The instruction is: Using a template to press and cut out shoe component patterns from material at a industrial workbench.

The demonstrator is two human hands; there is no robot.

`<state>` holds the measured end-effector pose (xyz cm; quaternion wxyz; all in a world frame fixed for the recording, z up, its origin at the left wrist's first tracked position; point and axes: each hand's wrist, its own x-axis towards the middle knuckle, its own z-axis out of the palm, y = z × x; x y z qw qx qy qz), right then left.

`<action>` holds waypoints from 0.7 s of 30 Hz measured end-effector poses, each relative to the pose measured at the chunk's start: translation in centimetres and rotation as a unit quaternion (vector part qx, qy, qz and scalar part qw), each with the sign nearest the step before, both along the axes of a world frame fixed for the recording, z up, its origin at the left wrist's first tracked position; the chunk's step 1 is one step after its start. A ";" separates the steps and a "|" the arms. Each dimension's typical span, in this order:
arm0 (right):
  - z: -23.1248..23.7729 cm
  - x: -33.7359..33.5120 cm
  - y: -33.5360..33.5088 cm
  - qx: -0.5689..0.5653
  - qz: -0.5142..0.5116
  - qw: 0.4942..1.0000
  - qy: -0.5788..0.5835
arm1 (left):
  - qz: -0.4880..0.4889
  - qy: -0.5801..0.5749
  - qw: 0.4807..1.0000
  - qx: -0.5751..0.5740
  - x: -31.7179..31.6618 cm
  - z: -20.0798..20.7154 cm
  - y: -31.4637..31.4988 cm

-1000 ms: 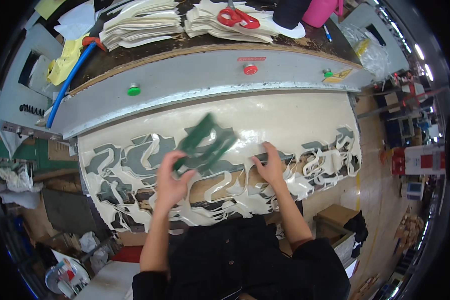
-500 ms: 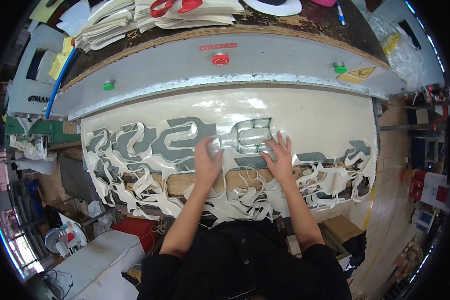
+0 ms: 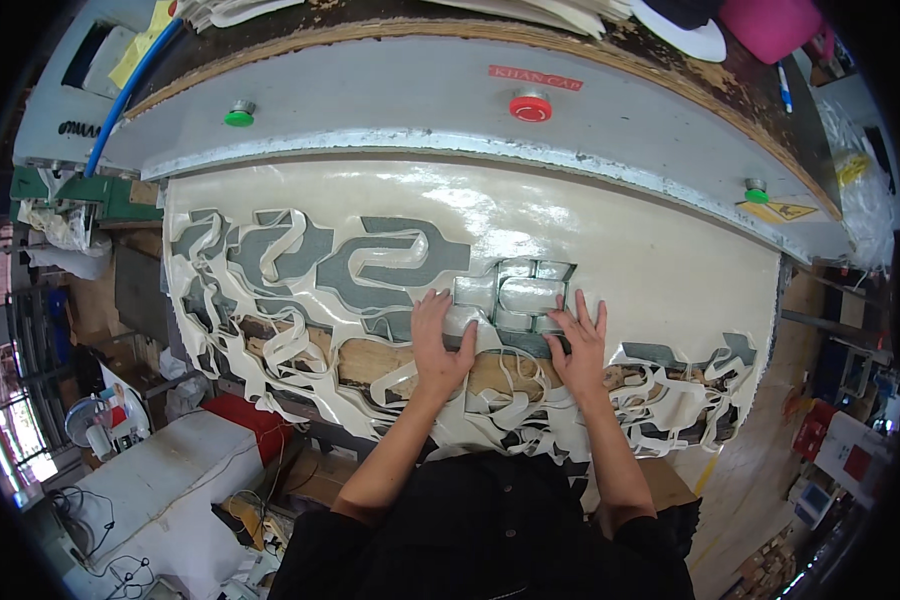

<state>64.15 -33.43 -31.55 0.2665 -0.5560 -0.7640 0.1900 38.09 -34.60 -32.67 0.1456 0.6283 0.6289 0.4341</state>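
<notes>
An open metal-framed cutting die [image 3: 498, 296], with a curved inner outline, lies on a glossy off-white sheet [image 3: 670, 265]. My left hand [image 3: 442, 345] rests at the die's left end, fingers extended and thumb apart. At its lower right corner is my right hand [image 3: 582, 348], fingers spread, with fingertips touching or very close to the frame. Neither hand wraps round anything. Left of the die, curved cut-out gaps [image 3: 342, 272] show a grey-green layer beneath the sheet. Whether the left fingertips touch the die itself I cannot tell.
Loose off-white offcut strips [image 3: 670, 400] tangle along the near edge over a worn wooden board [image 3: 370, 368]. Beyond the sheet runs a grey machine beam [image 3: 390, 95] with a red push button [image 3: 530, 106] and green buttons [image 3: 239, 114] [image 3: 757, 191]. A white bench [image 3: 170, 480] stands lower left.
My view has turned and shifted, so the beam now slopes down to the right. Both hands stay at the die, with the left fingers more stretched out.
</notes>
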 end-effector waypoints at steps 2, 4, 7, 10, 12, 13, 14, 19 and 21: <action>-0.1 -0.4 0.1 -0.001 0.003 1.000 0.000 | 0.005 0.005 1.000 -0.007 -0.1 -0.1 0.0; 0.0 -0.7 0.1 -0.003 0.005 1.000 0.001 | 0.010 0.011 1.000 -0.017 -0.2 -0.2 0.0; -0.2 -1.3 0.2 -0.010 -0.005 1.000 0.008 | 0.022 0.032 0.999 -0.030 -0.2 -0.4 0.3; -0.6 -1.2 0.1 0.009 -0.017 1.000 -0.012 | 0.018 0.036 0.999 -0.021 0.1 -0.6 0.5; -0.7 -1.2 0.3 0.018 -0.017 1.000 -0.020 | 0.024 0.027 0.999 -0.017 0.2 -0.5 0.5; -0.8 -1.3 0.3 0.015 -0.022 0.999 -0.020 | 0.019 0.027 0.999 -0.020 0.2 -0.7 0.4; -0.8 -1.4 0.4 0.017 -0.020 0.999 -0.032 | 0.025 0.021 0.999 -0.012 0.0 -0.9 0.4; -1.0 -1.3 0.4 0.011 -0.017 1.000 -0.021 | 0.042 0.000 0.999 -0.008 -0.3 -0.7 0.2; -1.3 -1.2 0.4 0.017 -0.018 1.000 -0.006 | 0.042 -0.004 0.999 -0.013 -0.1 -0.6 0.3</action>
